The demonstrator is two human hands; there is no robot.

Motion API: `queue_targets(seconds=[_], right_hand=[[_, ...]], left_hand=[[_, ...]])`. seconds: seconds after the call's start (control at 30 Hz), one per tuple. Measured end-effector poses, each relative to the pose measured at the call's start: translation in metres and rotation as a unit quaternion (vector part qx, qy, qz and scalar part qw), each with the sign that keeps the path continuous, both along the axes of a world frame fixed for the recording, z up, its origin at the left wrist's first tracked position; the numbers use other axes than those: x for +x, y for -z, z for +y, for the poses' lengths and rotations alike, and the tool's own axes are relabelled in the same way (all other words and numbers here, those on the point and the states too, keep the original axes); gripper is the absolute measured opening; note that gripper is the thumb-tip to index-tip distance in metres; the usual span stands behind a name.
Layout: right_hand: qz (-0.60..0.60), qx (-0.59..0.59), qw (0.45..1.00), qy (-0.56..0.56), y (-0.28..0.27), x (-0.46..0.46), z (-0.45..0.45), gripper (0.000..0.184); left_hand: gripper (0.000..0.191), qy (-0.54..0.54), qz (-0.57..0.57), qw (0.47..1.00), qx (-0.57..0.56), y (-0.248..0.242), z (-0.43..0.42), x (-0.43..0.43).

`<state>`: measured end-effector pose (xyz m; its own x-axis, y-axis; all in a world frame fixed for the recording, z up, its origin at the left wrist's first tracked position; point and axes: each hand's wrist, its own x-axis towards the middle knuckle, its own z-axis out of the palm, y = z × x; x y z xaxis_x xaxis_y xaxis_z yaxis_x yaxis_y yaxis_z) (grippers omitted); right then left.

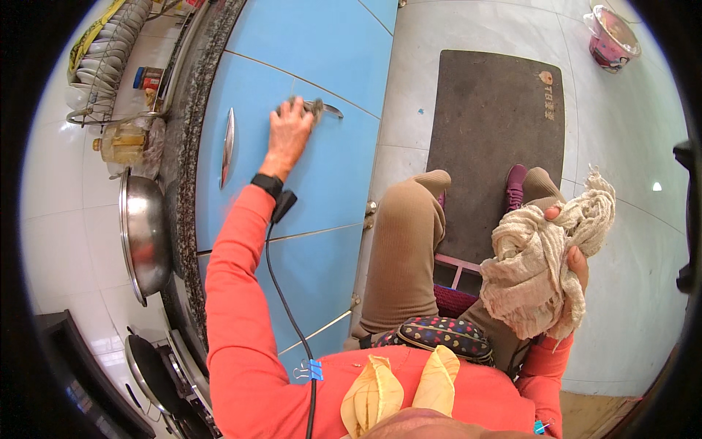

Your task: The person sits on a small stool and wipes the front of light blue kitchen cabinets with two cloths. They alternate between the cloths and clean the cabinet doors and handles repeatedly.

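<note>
On the light blue cabinet front (247, 82), my left hand (290, 129) presses a grey-green scrubber (315, 110), partly hidden by my fingers, against a curved metal handle (333, 111). It looks like a scouring pad or wire wool. A second metal handle (227, 148) is on the cabinet, left of my forearm. My right hand (577, 266) grips a bunched beige cloth (526, 269) above my right thigh, its frayed end hanging off to the upper right. A black band and a small black device with a cable are at my left wrist.
A speckled stone countertop (192, 126) runs along the left, bearing a steel basin (151, 236), an oil bottle (123, 142) and a dish rack (104, 60). Black pans stand lower left. A dark mat (488, 126) lies by my feet; a pink bucket (613, 44) stands upper right.
</note>
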<state>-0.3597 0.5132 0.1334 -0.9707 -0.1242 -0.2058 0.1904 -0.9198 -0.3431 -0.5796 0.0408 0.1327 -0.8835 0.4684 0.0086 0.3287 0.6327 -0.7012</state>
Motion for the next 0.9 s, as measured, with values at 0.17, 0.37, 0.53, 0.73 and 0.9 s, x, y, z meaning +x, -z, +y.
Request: queue_targets(seconds=[0.17,0.37,0.53,0.73,0.9], right_hand=[[0.009,-0.035,0.999,-0.026,-0.003,-0.002,0.001,0.057],[-0.006,-0.045,0.999,-0.029,-0.008,-0.002,0.001,0.054],[-0.019,-0.041,0.999,-0.026,-0.012,-0.003,0.002,0.056],[-0.035,-0.011,0.999,-0.008,-0.021,0.0,0.002,0.06],[-0.007,-0.048,0.999,-0.021,-0.02,-0.001,-0.004,0.052]], left_hand=[[0.011,0.096,-0.053,0.994,0.009,0.015,-0.017,0.08],[0.01,0.114,0.016,0.993,0.007,-0.015,-0.012,0.046],[0.01,0.091,0.159,0.983,-0.03,-0.1,0.008,-0.045],[0.02,0.031,0.179,0.983,-0.001,-0.097,0.017,-0.037],[0.009,0.036,0.106,0.993,0.019,-0.051,-0.003,0.009]])
